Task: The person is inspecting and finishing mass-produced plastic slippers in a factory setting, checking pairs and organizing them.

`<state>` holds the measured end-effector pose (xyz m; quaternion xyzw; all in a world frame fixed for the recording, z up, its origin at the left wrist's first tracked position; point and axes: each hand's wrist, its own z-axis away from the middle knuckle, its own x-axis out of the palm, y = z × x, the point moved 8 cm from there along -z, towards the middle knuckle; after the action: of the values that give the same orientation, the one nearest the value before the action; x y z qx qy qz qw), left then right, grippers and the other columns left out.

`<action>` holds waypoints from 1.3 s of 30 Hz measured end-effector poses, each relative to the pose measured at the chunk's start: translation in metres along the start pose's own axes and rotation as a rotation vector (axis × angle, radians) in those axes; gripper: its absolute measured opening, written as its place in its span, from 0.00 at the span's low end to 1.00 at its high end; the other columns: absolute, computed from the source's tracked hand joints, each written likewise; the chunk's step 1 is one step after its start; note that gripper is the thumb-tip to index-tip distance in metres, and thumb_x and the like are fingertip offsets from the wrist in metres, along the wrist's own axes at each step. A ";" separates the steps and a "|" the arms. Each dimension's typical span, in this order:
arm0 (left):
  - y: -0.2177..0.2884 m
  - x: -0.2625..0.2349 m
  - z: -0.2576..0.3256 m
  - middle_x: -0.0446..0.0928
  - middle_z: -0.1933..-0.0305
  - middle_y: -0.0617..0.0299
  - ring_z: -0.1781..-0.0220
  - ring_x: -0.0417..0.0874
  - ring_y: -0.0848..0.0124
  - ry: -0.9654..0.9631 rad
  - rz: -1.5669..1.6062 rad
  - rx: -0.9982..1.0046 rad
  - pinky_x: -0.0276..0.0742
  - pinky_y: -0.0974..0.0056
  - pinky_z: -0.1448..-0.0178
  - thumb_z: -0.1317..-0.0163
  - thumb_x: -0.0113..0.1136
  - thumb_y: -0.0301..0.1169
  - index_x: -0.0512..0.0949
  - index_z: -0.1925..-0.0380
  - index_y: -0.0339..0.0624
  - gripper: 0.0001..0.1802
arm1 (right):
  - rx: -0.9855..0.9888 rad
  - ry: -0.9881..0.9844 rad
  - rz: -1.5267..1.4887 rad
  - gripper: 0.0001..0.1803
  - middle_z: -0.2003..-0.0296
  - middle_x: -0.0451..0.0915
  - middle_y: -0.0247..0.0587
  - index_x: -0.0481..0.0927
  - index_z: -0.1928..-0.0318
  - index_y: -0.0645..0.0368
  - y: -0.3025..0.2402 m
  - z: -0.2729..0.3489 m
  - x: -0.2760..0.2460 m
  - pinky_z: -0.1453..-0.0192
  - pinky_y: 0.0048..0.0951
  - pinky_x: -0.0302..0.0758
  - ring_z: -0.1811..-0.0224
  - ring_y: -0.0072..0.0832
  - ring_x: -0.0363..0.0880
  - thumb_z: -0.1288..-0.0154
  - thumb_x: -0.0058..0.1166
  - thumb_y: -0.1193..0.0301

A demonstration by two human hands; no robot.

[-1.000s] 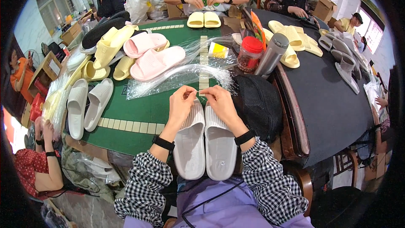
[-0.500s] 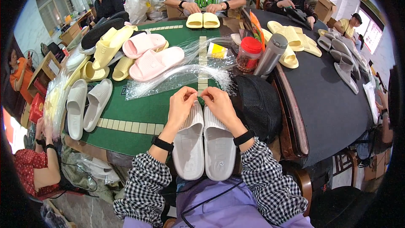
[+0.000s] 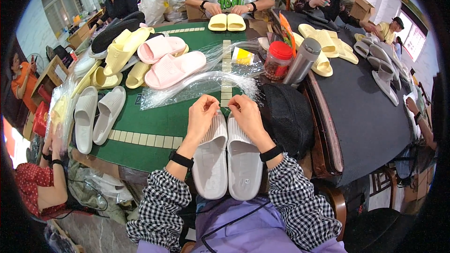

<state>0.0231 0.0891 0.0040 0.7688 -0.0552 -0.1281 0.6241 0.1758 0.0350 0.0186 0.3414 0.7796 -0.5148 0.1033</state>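
Note:
A pair of grey slide slippers stands side by side before me, the left slipper (image 3: 209,171) touching the right slipper (image 3: 245,175), toes pointing away. Over the toe ends, my left hand (image 3: 203,115) pinches thumb and forefinger together. My right hand (image 3: 245,116) makes a like pinch a little to the right, above the other slipper's strap. Whatever the fingertips hold is too thin to make out. Just beyond my hands lies a bundle of clear thin plastic strands (image 3: 201,86) on a plastic bag.
Another grey pair (image 3: 108,115) sits at left on the green table mat (image 3: 140,124). Pink slippers (image 3: 176,69) and yellow slippers (image 3: 123,51) are piled beyond. A black mesh bag (image 3: 287,117), steel flask (image 3: 302,61) and red-lidded jar (image 3: 277,61) stand at right. Co-workers sit around.
My fingertips have drawn slightly apart, the right hand shifting a little to the right. The slippers stay put. At the far right, a co-worker has raised a hand off a dark slipper.

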 end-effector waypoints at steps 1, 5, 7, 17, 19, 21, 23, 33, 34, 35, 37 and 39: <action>0.000 0.001 0.000 0.81 0.70 0.65 0.70 0.78 0.81 -0.018 -0.016 0.005 0.75 0.73 0.65 0.34 0.57 0.23 0.78 0.65 0.35 0.03 | 0.000 -0.001 0.001 0.03 0.68 0.79 0.47 0.80 0.65 0.62 0.000 0.000 0.000 0.60 0.39 0.77 0.65 0.44 0.81 0.40 0.55 0.77; 0.003 0.007 0.001 0.81 0.70 0.65 0.69 0.79 0.81 -0.087 0.015 0.032 0.76 0.72 0.64 0.34 0.58 0.24 0.79 0.65 0.35 0.03 | -0.071 -0.026 -0.046 0.04 0.67 0.79 0.48 0.81 0.65 0.63 -0.006 -0.001 0.003 0.59 0.39 0.77 0.64 0.44 0.81 0.40 0.55 0.78; 0.004 0.008 0.001 0.81 0.68 0.65 0.69 0.78 0.81 -0.107 -0.026 0.038 0.75 0.73 0.64 0.34 0.58 0.24 0.79 0.65 0.35 0.03 | -0.085 -0.038 -0.079 0.04 0.67 0.79 0.48 0.81 0.64 0.63 -0.008 -0.002 0.005 0.59 0.39 0.77 0.64 0.44 0.81 0.41 0.56 0.78; 0.005 0.006 0.002 0.81 0.66 0.64 0.68 0.78 0.80 -0.076 -0.010 0.029 0.74 0.73 0.63 0.34 0.59 0.24 0.79 0.62 0.35 0.04 | 0.036 -0.027 -0.011 0.04 0.66 0.79 0.49 0.81 0.65 0.63 0.008 0.000 0.005 0.57 0.43 0.77 0.62 0.47 0.81 0.40 0.53 0.78; 0.006 0.006 0.002 0.81 0.67 0.65 0.69 0.78 0.80 -0.062 -0.030 0.050 0.76 0.72 0.63 0.34 0.59 0.23 0.79 0.63 0.35 0.03 | 0.034 -0.010 0.005 0.05 0.65 0.80 0.50 0.81 0.65 0.63 0.010 0.000 0.004 0.56 0.44 0.77 0.62 0.48 0.81 0.39 0.52 0.78; 0.007 0.006 0.003 0.80 0.68 0.65 0.69 0.79 0.80 -0.058 -0.033 0.067 0.77 0.72 0.64 0.35 0.58 0.23 0.78 0.64 0.35 0.02 | 0.037 0.002 0.034 0.05 0.66 0.80 0.50 0.80 0.65 0.63 0.011 0.000 0.003 0.56 0.46 0.76 0.61 0.49 0.80 0.39 0.50 0.79; 0.009 0.006 0.003 0.80 0.68 0.65 0.68 0.79 0.80 -0.060 -0.015 0.107 0.78 0.72 0.63 0.35 0.59 0.23 0.78 0.64 0.35 0.02 | 0.036 0.008 0.013 0.05 0.66 0.80 0.51 0.80 0.65 0.63 0.012 0.000 0.003 0.56 0.46 0.76 0.61 0.49 0.80 0.40 0.50 0.79; 0.017 0.003 0.005 0.78 0.55 0.58 0.66 0.80 0.74 0.001 -0.135 0.186 0.78 0.68 0.62 0.38 0.58 0.19 0.76 0.53 0.35 0.13 | 0.067 -0.004 -0.167 0.04 0.69 0.81 0.51 0.78 0.65 0.66 0.010 -0.002 0.004 0.61 0.40 0.78 0.67 0.47 0.82 0.40 0.56 0.79; 0.022 0.003 0.007 0.78 0.55 0.58 0.66 0.80 0.74 0.005 -0.146 0.192 0.78 0.68 0.62 0.38 0.58 0.19 0.76 0.53 0.35 0.13 | 0.074 0.053 -0.182 0.04 0.68 0.80 0.51 0.78 0.65 0.65 0.011 -0.002 -0.001 0.60 0.40 0.77 0.66 0.46 0.81 0.40 0.56 0.78; 0.031 -0.003 0.009 0.76 0.50 0.56 0.64 0.80 0.72 0.082 -0.158 0.246 0.78 0.68 0.61 0.38 0.58 0.18 0.75 0.50 0.36 0.15 | 0.074 0.126 -0.200 0.04 0.68 0.80 0.50 0.78 0.65 0.65 0.012 -0.002 -0.007 0.59 0.41 0.77 0.65 0.46 0.81 0.40 0.57 0.78; 0.052 -0.010 0.017 0.72 0.44 0.54 0.61 0.79 0.70 0.156 -0.196 0.367 0.78 0.67 0.60 0.38 0.55 0.17 0.75 0.47 0.39 0.19 | 0.006 0.151 -0.119 0.03 0.66 0.80 0.50 0.78 0.65 0.64 0.006 -0.004 -0.010 0.56 0.41 0.76 0.62 0.46 0.80 0.40 0.57 0.78; 0.067 -0.006 0.033 0.72 0.46 0.54 0.61 0.79 0.70 0.088 -0.254 0.412 0.78 0.67 0.60 0.38 0.55 0.17 0.75 0.47 0.38 0.19 | -0.076 0.194 0.019 0.03 0.61 0.78 0.47 0.78 0.67 0.62 -0.003 -0.004 -0.013 0.47 0.44 0.72 0.52 0.47 0.76 0.43 0.58 0.79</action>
<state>0.0133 0.0449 0.0635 0.8854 0.0441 -0.1580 0.4348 0.1848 0.0323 0.0295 0.3928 0.8017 -0.4483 0.0453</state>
